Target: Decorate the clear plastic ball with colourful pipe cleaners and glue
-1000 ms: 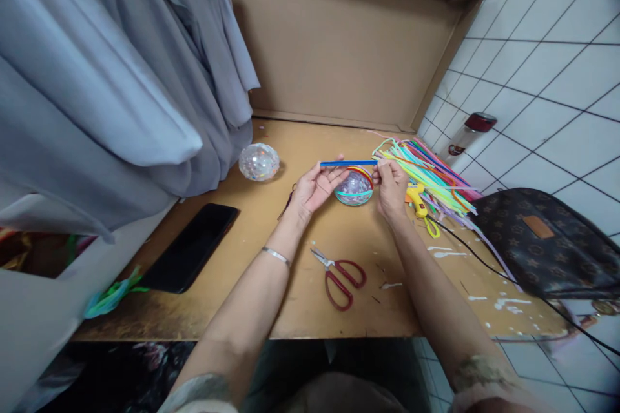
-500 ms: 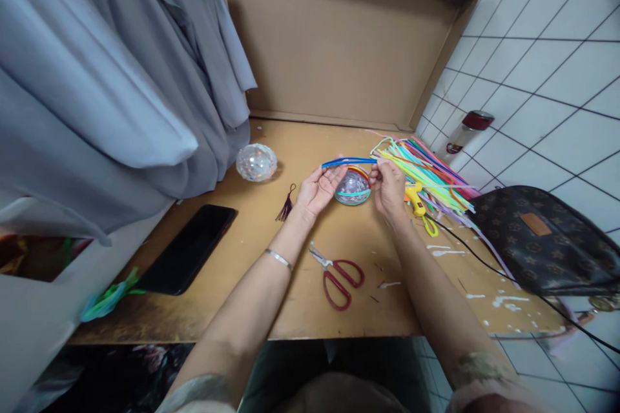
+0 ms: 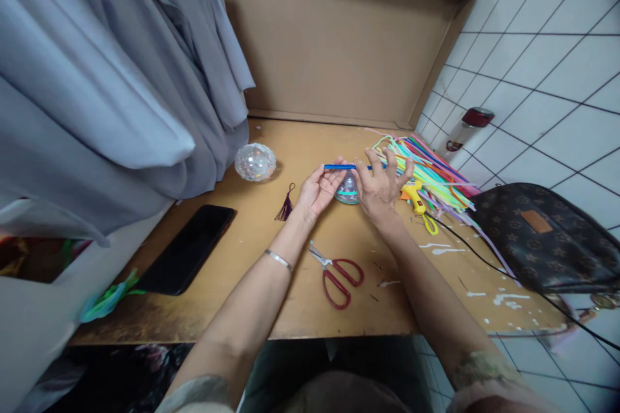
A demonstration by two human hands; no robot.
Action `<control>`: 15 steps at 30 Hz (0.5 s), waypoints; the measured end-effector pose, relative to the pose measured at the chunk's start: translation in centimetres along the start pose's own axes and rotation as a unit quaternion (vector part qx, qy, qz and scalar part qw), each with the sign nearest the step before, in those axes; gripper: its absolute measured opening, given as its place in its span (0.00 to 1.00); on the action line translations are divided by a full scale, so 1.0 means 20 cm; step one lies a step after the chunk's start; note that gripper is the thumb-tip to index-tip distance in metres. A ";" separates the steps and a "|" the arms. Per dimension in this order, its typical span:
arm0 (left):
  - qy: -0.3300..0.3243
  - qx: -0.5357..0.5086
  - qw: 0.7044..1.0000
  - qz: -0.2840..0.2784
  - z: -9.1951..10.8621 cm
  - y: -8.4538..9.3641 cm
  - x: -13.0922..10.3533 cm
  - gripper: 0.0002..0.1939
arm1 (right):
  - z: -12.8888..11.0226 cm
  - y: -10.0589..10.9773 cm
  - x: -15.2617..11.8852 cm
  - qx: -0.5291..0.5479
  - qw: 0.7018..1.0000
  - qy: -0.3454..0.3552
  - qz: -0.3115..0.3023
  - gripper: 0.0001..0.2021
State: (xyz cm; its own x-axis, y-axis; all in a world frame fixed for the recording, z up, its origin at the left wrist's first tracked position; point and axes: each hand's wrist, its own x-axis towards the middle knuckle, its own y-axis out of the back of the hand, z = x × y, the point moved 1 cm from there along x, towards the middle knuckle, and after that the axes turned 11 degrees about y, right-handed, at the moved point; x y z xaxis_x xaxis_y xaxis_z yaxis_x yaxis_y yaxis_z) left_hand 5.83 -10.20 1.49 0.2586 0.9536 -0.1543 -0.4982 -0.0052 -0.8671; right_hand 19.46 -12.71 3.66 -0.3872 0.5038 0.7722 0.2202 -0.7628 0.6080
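Observation:
My left hand (image 3: 316, 192), palm up, pinches one end of the blue pipe cleaners (image 3: 339, 167) between thumb and fingers. My right hand (image 3: 380, 190) is on the same strands farther right, its thumb side pressed to them and its other fingers fanned out. The strands run level and straight, partly hidden behind the right fingers. Just beneath them on the table sits a clear ball (image 3: 347, 192) with coloured bands, half covered by my hands. Red-handled scissors (image 3: 336, 274) lie nearer me, blades partly apart. A dark purple tassel (image 3: 285, 205) rests left of my left hand.
Another clear ball (image 3: 255, 162) stands at the left rear. A bundle of coloured pipe cleaners (image 3: 436, 171), a yellow glue gun (image 3: 414, 197) with its cord, and a brown bag (image 3: 547, 239) are on the right. A black phone (image 3: 188, 248) lies left. Cardboard (image 3: 334, 45) closes off the back.
My right hand has moved left along the blue pipe cleaners and spread its outer fingers. It now covers more of the banded ball. The left hand has barely shifted.

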 end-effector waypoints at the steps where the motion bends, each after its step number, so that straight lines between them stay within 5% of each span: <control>1: 0.006 -0.002 1.000 -0.002 -0.01 0.00 0.00 0.11 | 0.00 0.00 0.00 -0.019 1.000 0.004 0.000 0.11; 6: 0.012 0.026 1.000 -0.008 -0.05 -0.01 -0.01 0.10 | 0.01 -0.03 -0.01 -0.037 0.994 0.102 -0.029 0.14; 10: -0.073 0.149 0.986 -0.029 -0.05 0.00 0.01 0.08 | 0.02 -0.03 -0.01 -0.037 0.993 0.107 -0.026 0.16; 13: -0.200 0.284 0.938 -0.006 -0.03 0.02 0.02 0.12 | 0.03 -0.02 0.00 -0.026 0.994 0.099 -0.024 0.16; 15: -0.320 0.372 0.871 0.035 -0.02 0.04 0.01 0.15 | 0.03 -0.02 0.01 -0.019 0.995 0.096 -0.027 0.15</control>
State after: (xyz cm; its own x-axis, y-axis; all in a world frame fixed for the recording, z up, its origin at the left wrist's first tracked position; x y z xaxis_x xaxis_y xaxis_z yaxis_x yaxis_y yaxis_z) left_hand 5.88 -10.16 0.50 -0.1894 0.9327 0.3071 -0.9537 -0.1003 -0.2835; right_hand 19.82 -12.13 3.64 -0.5625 0.4606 0.6866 0.1620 -0.7529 0.6379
